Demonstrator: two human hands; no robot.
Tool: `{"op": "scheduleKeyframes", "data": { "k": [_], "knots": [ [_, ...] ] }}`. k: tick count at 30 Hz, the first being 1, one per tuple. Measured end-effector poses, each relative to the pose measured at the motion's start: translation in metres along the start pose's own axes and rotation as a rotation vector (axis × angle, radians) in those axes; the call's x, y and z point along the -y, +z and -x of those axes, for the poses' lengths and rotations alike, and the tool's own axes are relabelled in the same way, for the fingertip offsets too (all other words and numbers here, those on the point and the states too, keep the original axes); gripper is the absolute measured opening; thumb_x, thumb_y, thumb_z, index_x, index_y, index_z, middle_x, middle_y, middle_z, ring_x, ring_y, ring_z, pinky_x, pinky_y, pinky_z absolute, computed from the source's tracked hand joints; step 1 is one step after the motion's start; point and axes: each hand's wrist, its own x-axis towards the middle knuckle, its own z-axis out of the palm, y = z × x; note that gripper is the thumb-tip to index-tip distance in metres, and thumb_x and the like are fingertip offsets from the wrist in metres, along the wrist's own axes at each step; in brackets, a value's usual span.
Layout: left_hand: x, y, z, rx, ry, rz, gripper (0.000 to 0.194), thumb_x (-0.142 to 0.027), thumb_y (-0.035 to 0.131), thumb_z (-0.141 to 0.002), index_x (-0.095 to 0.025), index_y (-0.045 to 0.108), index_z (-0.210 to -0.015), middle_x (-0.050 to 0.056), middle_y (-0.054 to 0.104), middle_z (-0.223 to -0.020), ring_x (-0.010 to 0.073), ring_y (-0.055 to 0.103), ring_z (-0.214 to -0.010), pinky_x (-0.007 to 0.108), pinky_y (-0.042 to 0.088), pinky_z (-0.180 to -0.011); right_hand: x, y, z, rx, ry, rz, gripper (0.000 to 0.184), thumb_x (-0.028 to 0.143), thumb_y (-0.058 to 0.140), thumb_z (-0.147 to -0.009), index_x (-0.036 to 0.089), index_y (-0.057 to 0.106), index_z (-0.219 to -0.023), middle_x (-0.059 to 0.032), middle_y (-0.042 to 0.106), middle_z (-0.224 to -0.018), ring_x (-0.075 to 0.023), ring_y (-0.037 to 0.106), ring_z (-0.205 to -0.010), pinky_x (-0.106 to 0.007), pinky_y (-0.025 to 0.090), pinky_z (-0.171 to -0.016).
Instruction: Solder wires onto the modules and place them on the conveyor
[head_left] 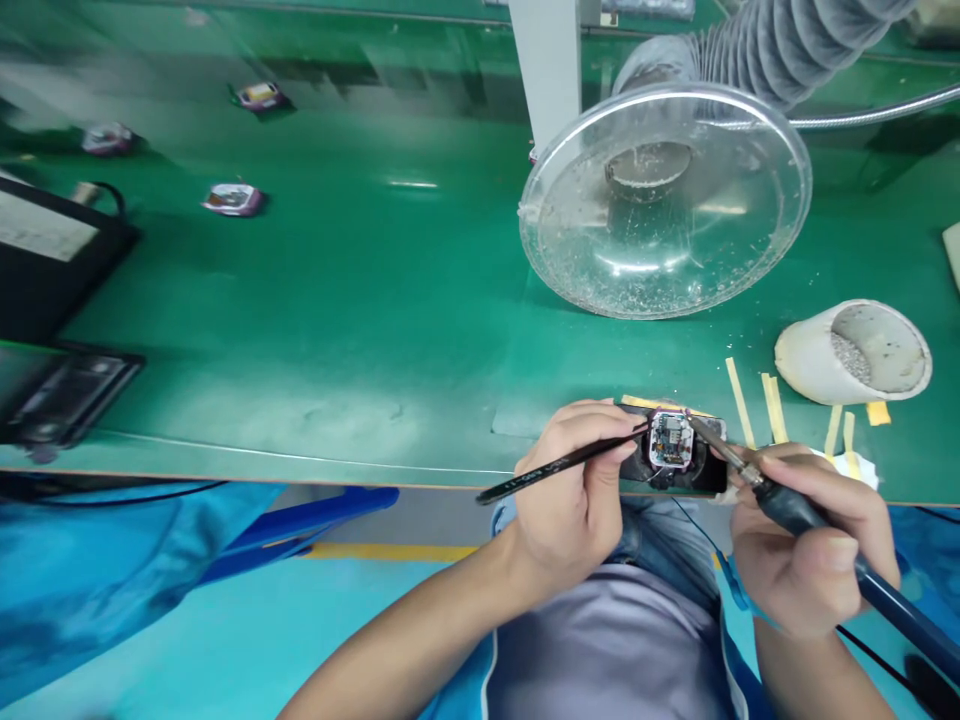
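Near the table's front edge, a small watch-like device lies with its circuit board showing, set in a black fixture. My left hand is closed around black tweezers, whose tips reach the device's left side. A soldering iron is gripped in my right hand. Its metal tip points at the upper right corner of the device; whether it touches is too small to tell. A strip of yellow tape runs along the fixture's back edge.
A clear fume extractor hood with a grey hose hangs behind the fixture. At right stand a white cup and yellow tape strips. Similar small devices lie at the back left, near a black box.
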Motion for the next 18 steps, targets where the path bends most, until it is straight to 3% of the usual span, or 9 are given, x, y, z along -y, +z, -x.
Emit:
{"op": "scheduleKeyframes", "data": {
  "k": [18],
  "knots": [
    [-0.0008,0.0004,-0.0015,-0.006,-0.009,-0.016,0.011,-0.015,0.063,-0.120,-0.021,0.070,-0.126,0.002,0.083,-0.110,0.0163,0.087,-0.107,0.035,0.074,-0.110,0.0006,0.0012,-0.0005,0.020,-0.029,0.034,0.032,0.042,0.067,-0.116,0.017,0.084,-0.125,-0.0072,0.078,-0.097,-0.0260,0.080,-0.090,-0.043,0.069,-0.076]
  ]
}}
